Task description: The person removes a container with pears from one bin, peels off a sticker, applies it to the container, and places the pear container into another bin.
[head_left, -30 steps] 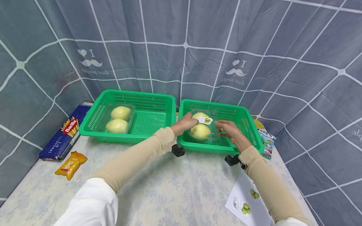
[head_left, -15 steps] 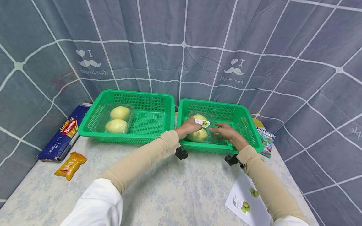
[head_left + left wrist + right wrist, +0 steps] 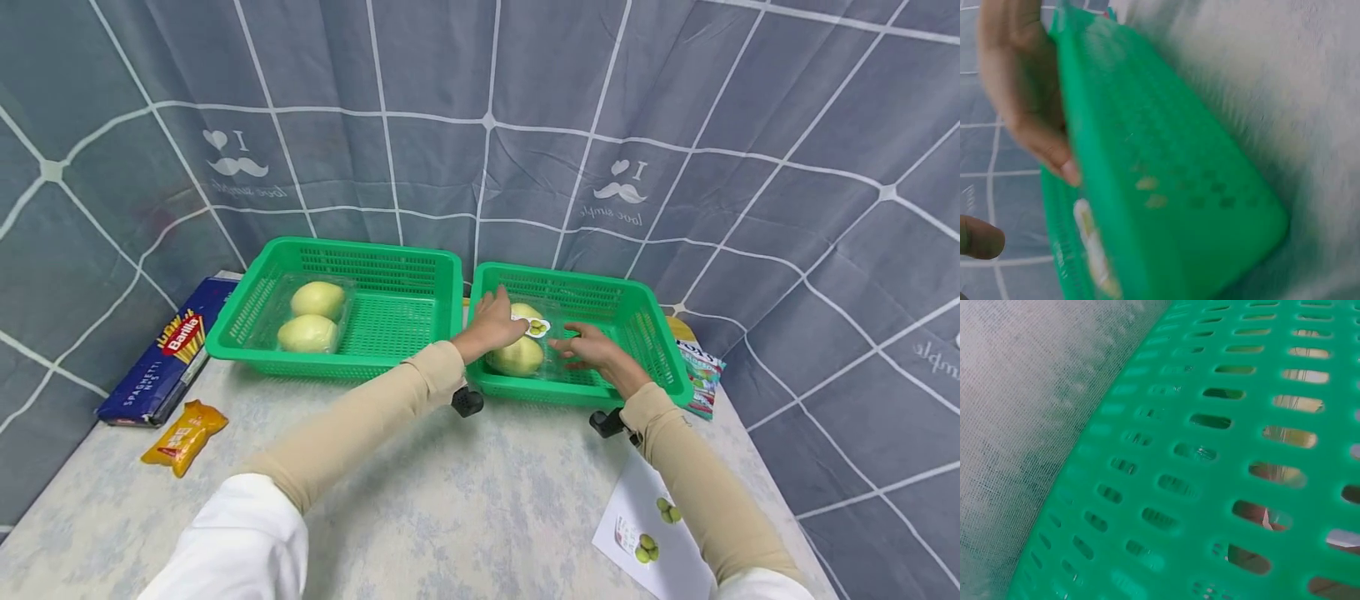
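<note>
In the head view, a clear plastic pack with two pale yellow oval fruits [image 3: 517, 358] lies at the left end of the right green basket [image 3: 592, 392]. On top of it is a white label [image 3: 537, 327] picturing green fruits. My left hand [image 3: 491, 325] is over the pack's left side, fingers extended and thumb at the label's left edge; whether it touches is unclear. My right hand [image 3: 592, 348] hovers at the pack's right side with loosely spread fingers, holding nothing visible. In the blurred left wrist view, a finger of the left hand [image 3: 1019, 87] points down beside the label.
A left green basket [image 3: 393, 329] holds a similar pack of two yellow fruits [image 3: 311, 325]. Left of it lie a blue spaghetti box [image 3: 172, 354] and an orange snack packet [image 3: 185, 437]. A bag [image 3: 701, 367] and printed sheet [image 3: 645, 533] are on the right.
My left hand has lifted off the pack's middle and drawn back left, its fingers straightening. The pack has shifted slightly left in the basket. The right hand has stayed close beside it.
</note>
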The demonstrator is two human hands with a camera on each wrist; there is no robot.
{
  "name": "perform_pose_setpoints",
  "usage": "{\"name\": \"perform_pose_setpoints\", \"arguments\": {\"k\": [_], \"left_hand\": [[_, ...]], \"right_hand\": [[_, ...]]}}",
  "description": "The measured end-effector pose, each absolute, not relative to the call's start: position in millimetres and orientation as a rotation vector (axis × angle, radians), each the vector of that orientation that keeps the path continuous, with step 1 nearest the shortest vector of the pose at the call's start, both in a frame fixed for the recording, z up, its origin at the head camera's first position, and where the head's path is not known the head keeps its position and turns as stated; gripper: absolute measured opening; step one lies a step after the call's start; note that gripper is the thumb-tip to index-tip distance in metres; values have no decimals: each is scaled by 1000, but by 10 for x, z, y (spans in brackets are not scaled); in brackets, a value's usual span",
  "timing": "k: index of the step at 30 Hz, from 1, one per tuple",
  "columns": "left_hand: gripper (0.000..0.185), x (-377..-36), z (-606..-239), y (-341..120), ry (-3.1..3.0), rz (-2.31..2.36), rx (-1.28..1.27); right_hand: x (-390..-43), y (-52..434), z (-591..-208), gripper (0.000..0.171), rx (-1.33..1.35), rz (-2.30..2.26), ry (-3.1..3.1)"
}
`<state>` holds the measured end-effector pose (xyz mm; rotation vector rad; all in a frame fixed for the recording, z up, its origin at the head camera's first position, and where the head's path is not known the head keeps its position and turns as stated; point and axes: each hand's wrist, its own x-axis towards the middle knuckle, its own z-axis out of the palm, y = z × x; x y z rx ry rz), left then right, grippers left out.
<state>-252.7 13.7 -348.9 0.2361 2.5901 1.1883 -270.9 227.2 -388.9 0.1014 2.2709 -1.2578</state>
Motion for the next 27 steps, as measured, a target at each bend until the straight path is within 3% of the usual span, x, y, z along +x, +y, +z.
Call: {"name": "perform_pose_setpoints", "arguments": {"k": [4, 19, 27], "left_hand": [[81, -2558, -3374, -146, 2651, 1257, 237], [84, -2512, -3341, -1787, 2497, 1417, -150], [86, -2548, -3513, -2387, 2728, 1054, -148]], "right_hand": [[-2694, 2261, -3879, 77, 74, -1262, 2254], [-2635, 2209, -3822, 78, 4, -1251, 2236], [-2610, 2189, -3733, 75, -9, -1129, 2327]]}}
